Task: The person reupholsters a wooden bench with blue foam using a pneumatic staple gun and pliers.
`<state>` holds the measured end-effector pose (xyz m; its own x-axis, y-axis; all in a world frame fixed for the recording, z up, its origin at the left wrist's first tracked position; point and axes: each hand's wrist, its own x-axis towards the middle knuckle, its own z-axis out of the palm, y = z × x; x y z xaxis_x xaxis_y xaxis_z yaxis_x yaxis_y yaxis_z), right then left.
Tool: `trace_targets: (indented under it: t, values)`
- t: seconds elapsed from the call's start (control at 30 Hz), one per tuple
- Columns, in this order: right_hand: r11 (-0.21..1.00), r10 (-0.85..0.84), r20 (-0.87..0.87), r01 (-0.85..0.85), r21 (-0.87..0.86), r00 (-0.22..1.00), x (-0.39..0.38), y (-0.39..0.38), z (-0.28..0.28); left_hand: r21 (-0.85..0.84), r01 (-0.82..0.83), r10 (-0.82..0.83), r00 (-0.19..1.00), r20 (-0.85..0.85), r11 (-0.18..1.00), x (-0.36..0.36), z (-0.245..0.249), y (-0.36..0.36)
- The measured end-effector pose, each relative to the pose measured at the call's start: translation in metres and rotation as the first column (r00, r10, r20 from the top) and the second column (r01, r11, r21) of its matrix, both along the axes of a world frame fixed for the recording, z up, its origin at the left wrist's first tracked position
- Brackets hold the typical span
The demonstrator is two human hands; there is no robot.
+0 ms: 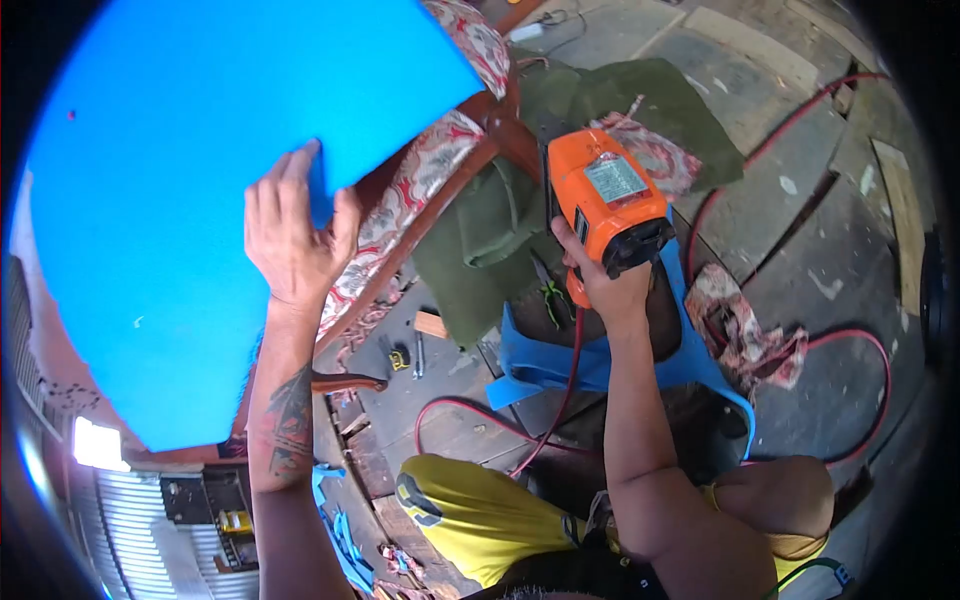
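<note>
A large blue foam sheet (200, 230) covers the top of a wooden-framed chair with red-and-white patterned upholstery (385, 215). My left hand (297, 225) lies on the foam close to its right edge, fingers stretched and thumb apart, pressing on the surface without gripping it. In my right hand (612, 285) is an orange staple gun (603, 190), my fingers wrapped round its handle. A red hose (572, 385) runs down from that handle. The gun is held to the right of the chair, apart from the foam. Its front end is hard to make out.
Dark green fabric (470, 270) lies beside the chair, with green-handled pliers (549, 290) near it. A tape measure (399, 359) is on the floor. Blue foam offcuts (560, 360) and patterned cloth scraps (745, 325) lie about. The hose loops across the floor at right.
</note>
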<state>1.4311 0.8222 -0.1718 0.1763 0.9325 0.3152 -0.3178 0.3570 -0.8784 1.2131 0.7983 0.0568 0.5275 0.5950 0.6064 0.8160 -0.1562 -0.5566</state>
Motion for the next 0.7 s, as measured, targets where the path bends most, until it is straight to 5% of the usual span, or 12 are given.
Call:
trace_targets:
  t: [0.07, 0.2, 0.33, 0.6, 0.7]
  values:
    - [0.987, -0.094, 0.114, 0.077, 0.144, 0.989, 0.005, 0.017, -0.002, 0.027, -0.174, 0.175, 0.961, -0.213, 0.984, 0.002, 0.007, 0.000]
    - [0.952, -0.221, 0.329, 0.130, 0.276, 0.918, 0.012, 0.045, -0.011, -0.035, -0.220, 0.179, 0.868, -0.463, 0.975, 0.037, 0.035, 0.037]
    - [0.981, -0.100, 0.305, 0.042, 0.189, 0.947, 0.025, 0.055, -0.019, -0.173, -0.332, 0.149, 0.750, -0.644, 0.927, 0.062, 0.054, 0.096]
    - [0.985, -0.085, 0.353, 0.025, 0.171, 0.932, 0.026, 0.056, -0.040, -0.463, -0.491, 0.034, 0.712, -0.701, 0.739, 0.129, 0.090, 0.120]
    - [0.969, -0.207, 0.368, 0.138, 0.206, 0.907, 0.019, 0.056, -0.047, -0.449, -0.365, -0.079, 0.699, -0.711, 0.816, 0.124, 0.104, 0.095]
